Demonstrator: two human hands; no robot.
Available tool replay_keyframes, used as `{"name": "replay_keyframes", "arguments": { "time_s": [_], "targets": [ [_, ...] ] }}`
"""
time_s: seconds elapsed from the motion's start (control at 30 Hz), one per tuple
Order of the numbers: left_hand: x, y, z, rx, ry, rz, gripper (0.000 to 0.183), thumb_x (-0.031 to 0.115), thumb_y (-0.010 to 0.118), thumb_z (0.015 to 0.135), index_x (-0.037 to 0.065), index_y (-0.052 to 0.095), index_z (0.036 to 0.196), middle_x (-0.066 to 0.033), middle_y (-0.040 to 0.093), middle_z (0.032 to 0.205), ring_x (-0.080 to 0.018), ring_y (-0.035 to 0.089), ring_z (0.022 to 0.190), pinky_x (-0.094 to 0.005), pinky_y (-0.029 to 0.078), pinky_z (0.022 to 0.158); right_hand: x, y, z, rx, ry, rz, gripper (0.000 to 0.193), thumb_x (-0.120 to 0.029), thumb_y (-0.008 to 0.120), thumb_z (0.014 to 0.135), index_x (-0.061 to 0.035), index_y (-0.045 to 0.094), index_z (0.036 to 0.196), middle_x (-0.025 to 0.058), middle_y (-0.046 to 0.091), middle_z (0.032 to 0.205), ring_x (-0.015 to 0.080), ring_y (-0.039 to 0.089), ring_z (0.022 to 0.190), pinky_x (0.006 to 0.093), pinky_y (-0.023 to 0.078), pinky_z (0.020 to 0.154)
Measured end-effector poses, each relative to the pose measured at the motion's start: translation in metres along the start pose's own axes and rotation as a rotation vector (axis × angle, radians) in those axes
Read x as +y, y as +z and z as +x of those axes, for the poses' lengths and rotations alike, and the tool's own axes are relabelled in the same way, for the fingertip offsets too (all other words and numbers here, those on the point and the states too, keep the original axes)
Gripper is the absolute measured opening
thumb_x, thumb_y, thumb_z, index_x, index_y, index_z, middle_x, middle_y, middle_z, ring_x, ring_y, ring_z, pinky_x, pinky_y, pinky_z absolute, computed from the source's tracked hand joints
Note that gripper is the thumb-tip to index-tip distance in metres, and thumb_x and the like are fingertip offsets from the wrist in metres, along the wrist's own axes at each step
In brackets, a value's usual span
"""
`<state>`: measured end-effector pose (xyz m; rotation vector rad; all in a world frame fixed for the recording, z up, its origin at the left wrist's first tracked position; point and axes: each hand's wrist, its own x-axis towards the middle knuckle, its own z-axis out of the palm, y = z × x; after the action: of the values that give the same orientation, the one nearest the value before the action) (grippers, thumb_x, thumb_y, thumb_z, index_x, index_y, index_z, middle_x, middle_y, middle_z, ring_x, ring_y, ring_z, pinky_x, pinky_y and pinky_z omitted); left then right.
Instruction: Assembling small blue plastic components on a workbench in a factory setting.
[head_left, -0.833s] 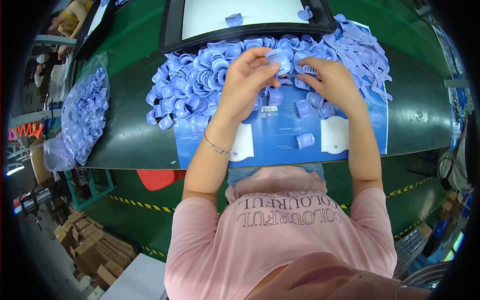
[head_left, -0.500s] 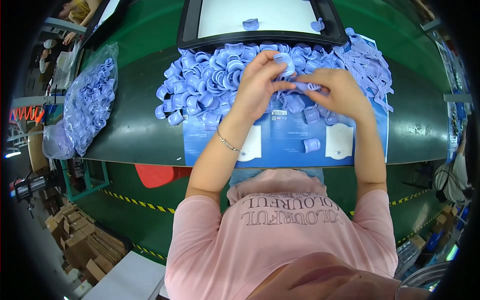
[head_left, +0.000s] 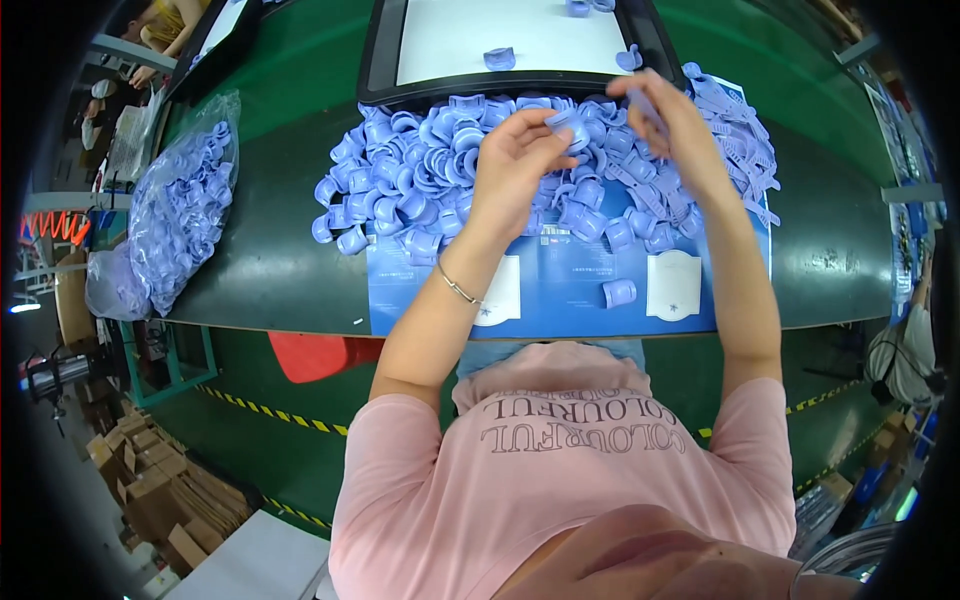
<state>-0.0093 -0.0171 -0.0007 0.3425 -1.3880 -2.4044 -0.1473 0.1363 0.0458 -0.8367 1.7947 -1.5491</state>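
My left hand [head_left: 515, 170] pinches a curved lavender-blue plastic piece [head_left: 568, 127] between thumb and fingers, over a heap of similar curved pieces [head_left: 415, 150]. Farther up and to the right, my right hand [head_left: 678, 130] hangs between that heap and the tray's near right corner, slightly blurred. A narrow lavender strip [head_left: 646, 106] shows among its fingers, its far side smeared. Slotted lavender straps [head_left: 735, 140] are piled to the right of this hand. One curved piece [head_left: 619, 292] lies apart on the blue printed sheet [head_left: 575, 310], near the table's front edge.
A black-rimmed tray [head_left: 490, 90] with a white base stands behind the heap, with a few lavender pieces in it. On the left of the dark table [head_left: 285, 240] lies a clear plastic bag [head_left: 185, 200] full of pieces. A red stool [head_left: 315, 355] sits below the table edge.
My right hand has moved away from the left, up and to the right, with a lavender strip in its fingers. My left hand keeps its curved piece nearly in place. More pieces show at the tray's far side.
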Motion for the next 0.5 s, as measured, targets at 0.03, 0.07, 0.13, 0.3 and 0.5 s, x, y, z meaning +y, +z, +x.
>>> {"name": "replay_keyframes", "arguments": {
  "time_s": [0.03,0.07,0.13,0.3,0.5],
  "targets": [
    [-0.002,0.003,0.000,0.003,0.014,0.007,0.023,0.003,0.064,0.084,-0.003,0.058,0.106,-0.0087,0.063,0.094,-0.0143,0.062,0.084,-0.0282,0.055,0.071,0.006,0.003,-0.009,0.001,0.006,0.000,0.033,-0.024,0.056,0.091,-0.0062,0.053,0.118,-0.0010,0.044,0.066,0.0074,0.039,0.055,0.0236,0.032,0.048],
    [-0.003,0.005,-0.001,0.005,0.008,0.005,0.023,0.003,0.064,0.084,-0.003,0.058,0.106,-0.0087,0.063,0.094,-0.0143,0.062,0.084,-0.0282,0.055,0.071,0.017,0.006,-0.017,0.013,0.080,0.207,0.032,-0.022,0.052,0.092,-0.0058,0.050,0.119,-0.0010,0.043,0.066,0.0074,0.039,0.056,0.0235,0.033,0.049],
    [-0.006,0.008,-0.002,-0.047,0.060,0.138,0.023,0.001,0.065,0.084,-0.004,0.059,0.105,-0.0091,0.064,0.092,-0.0137,0.063,0.081,-0.0257,0.054,0.070,0.024,0.016,-0.028,0.026,0.157,0.425,0.031,-0.020,0.047,0.094,-0.0053,0.046,0.121,-0.0009,0.043,0.066,0.0073,0.038,0.057,0.0233,0.034,0.051],
    [-0.011,0.006,-0.004,-0.071,0.111,0.253,0.023,0.001,0.066,0.083,-0.005,0.060,0.105,-0.0090,0.064,0.091,-0.0135,0.064,0.081,-0.0242,0.053,0.071,0.026,0.028,-0.035,0.049,0.074,0.442,0.035,-0.015,0.052,0.093,-0.0028,0.043,0.125,0.0066,0.061,0.084,0.0119,0.057,0.076,0.0243,0.045,0.069],
    [-0.013,0.009,-0.005,-0.066,0.171,0.443,0.023,0.001,0.066,0.083,-0.004,0.062,0.105,-0.0098,0.066,0.095,-0.0131,0.065,0.084,-0.0238,0.053,0.074,0.035,0.023,-0.040,0.048,0.064,0.401,0.028,-0.019,0.058,0.093,-0.0010,0.056,0.114,0.0083,0.066,0.089,0.0120,0.062,0.075,0.0236,0.049,0.068]
  ]
}}
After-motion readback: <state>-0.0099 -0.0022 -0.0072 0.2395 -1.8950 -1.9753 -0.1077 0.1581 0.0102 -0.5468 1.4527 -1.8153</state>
